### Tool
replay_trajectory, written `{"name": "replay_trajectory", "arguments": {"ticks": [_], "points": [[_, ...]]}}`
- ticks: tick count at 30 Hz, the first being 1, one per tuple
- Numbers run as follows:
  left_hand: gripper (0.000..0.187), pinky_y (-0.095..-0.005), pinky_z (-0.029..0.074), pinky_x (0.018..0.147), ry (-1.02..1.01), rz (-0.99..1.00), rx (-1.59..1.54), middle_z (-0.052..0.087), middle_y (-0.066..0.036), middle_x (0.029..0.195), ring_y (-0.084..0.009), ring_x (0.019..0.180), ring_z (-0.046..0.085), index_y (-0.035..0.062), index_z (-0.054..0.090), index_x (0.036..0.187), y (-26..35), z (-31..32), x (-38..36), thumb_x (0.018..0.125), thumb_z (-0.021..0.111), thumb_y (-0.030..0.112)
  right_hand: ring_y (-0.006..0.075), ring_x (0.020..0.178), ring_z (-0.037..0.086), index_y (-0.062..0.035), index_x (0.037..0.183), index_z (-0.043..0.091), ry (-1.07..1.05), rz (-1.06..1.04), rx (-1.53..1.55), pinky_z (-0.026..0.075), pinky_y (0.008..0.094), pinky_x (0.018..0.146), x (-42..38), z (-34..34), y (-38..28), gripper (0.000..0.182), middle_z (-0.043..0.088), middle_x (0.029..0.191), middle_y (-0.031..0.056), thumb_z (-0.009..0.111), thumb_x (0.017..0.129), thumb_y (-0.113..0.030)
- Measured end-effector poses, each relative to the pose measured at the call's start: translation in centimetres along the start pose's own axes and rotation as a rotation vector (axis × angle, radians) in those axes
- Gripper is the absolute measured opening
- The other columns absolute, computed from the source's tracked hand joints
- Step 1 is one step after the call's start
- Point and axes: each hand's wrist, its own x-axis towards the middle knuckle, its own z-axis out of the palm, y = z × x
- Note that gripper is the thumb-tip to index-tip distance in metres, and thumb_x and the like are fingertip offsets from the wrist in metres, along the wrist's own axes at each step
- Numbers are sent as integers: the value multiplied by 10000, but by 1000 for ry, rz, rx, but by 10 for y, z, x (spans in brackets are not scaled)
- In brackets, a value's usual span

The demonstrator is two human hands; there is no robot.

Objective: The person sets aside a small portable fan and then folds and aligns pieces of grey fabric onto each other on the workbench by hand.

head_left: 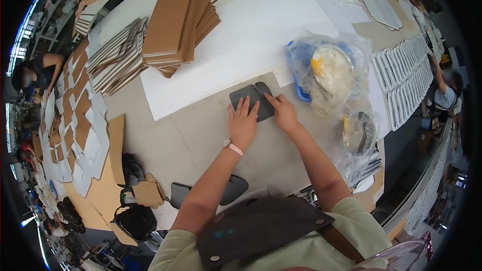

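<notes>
A dark grey flat piece, like leather or sheet material, lies on the grey tabletop in front of me. My left hand rests on its lower left part, fingers spread and flat. Along its right side lies a narrower dark grey piece with a rounded end. My right hand reaches in from the right, its index finger stretched out onto this narrower piece and the other fingers bent. Nothing shows between the fingers of either hand. More dark pieces lie near my left forearm, partly hidden by it.
Brown board stacks and layered grey-white pieces stand at upper left. A plastic-covered blue tray and a wrapped round container are to the right, before rows of white strips. Other people work around the table.
</notes>
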Motion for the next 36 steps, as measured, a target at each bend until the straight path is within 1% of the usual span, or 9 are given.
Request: {"name": "replay_trajectory", "arguments": {"ticks": [1, 4, 10, 13, 16, 19, 21, 28, 36], "points": [[429, -548, 180, 1106, -48, 1, 4, 397, -150, 1427, -302, 1339, 348, 168, 500, 1325, -1, 2, 1, 900, 549, 183, 300, 770, 601, -200, 1257, 582, -8, 6, 0, 498, 395, 689, 0, 2, 0, 577, 545, 900, 102, 514, 741, 47], [468, -539, 196, 1105, -73, 9, 38, 356, -148, 1457, -312, 1349, 333, 132, 449, 1360, 0, 7, 4, 904, 540, 182, 299, 766, 597, -199, 1259, 582, 7, -6, 17, 493, 391, 688, -1, 2, 2, 577, 542, 895, 104, 515, 740, 45], [466, -497, 225, 1108, -118, 15, -13, 357, -154, 1455, -324, 1348, 330, 80, 448, 1348, -4, 13, 7, 902, 538, 183, 304, 771, 604, -206, 1262, 578, -19, 6, 6, 497, 394, 690, 0, -1, 1, 572, 542, 897, 112, 539, 740, 24], [465, -490, 242, 1103, -123, 23, -26, 368, -154, 1448, -331, 1345, 331, 80, 452, 1343, -5, 12, 8, 896, 540, 175, 308, 774, 613, -167, 1224, 592, 12, 46, 50, 499, 392, 691, 3, -1, -3, 483, 551, 907, 114, 568, 770, -4], [447, -498, 221, 1111, -136, 21, -44, 363, -161, 1447, -337, 1351, 314, 66, 464, 1329, -5, 12, 9, 900, 527, 170, 317, 774, 616, -106, 1116, 611, 157, 254, 218, 497, 397, 688, 15, -3, -11, 317, 572, 915, 123, 601, 804, -54], [450, -500, 225, 1108, -130, 26, -36, 370, -166, 1440, -340, 1350, 316, 61, 464, 1326, -5, 12, 9, 895, 533, 168, 327, 788, 614, -69, 984, 608, 119, 305, 262, 492, 408, 694, 28, 7, -1, 165, 595, 916, 135, 623, 824, -111], [451, -501, 227, 1107, -135, 31, -29, 372, -167, 1439, -342, 1349, 317, 58, 465, 1324, -5, 12, 9, 893, 537, 169, 333, 805, 614, -65, 926, 608, 75, 343, 203, 488, 416, 705, 33, 13, 2, 135, 606, 911, 142, 637, 815, -136], [446, -498, 222, 1109, -153, 38, -18, 378, -170, 1434, -330, 1345, 328, 56, 474, 1318, -2, 8, 11, 890, 539, 165, 352, 858, 614, -50, 836, 631, 9, 404, 124, 484, 432, 735, 38, 18, 8, 114, 630, 899, 157, 658, 792, -151], [434, -497, 214, 1113, -129, 71, -21, 382, -171, 1432, -318, 1340, 342, 53, 487, 1303, -2, 10, 8, 882, 535, 145, 351, 836, 617, -41, 799, 635, 5, 436, 158, 486, 431, 727, 36, 16, 12, 123, 638, 862, 165, 673, 777, -156]]}}
